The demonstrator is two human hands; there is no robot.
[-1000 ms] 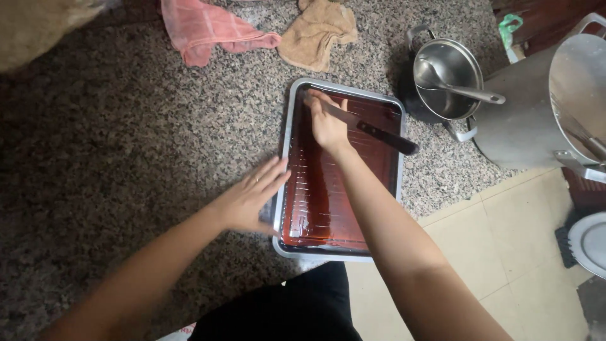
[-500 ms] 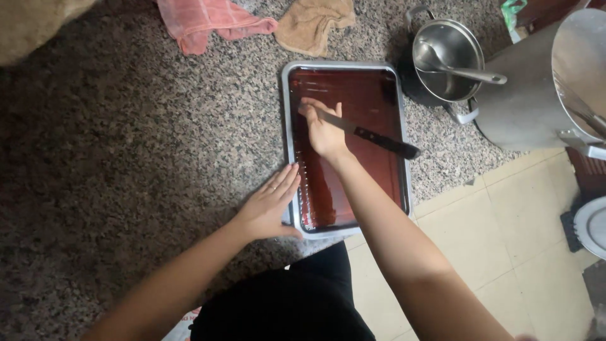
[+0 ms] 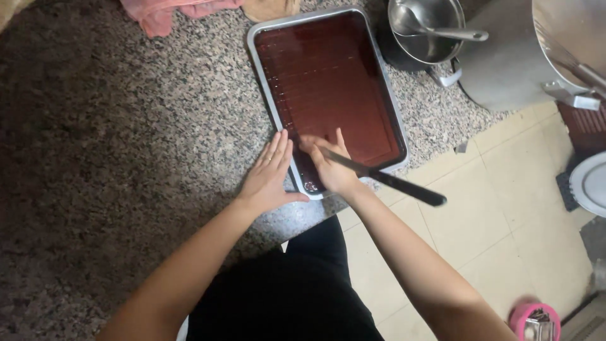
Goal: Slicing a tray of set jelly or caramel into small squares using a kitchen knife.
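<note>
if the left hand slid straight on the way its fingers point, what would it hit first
Probably nothing soon. The left hand lies flat on the granite counter, fingers along the near-left rim of the metal tray. Straight ahead is bare counter beside the tray; the pink cloth lies further on.

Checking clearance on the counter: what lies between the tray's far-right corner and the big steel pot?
In the head view, a small steel bowl with a ladle in it sits between the tray and the big steel pot, on the granite counter.
</note>
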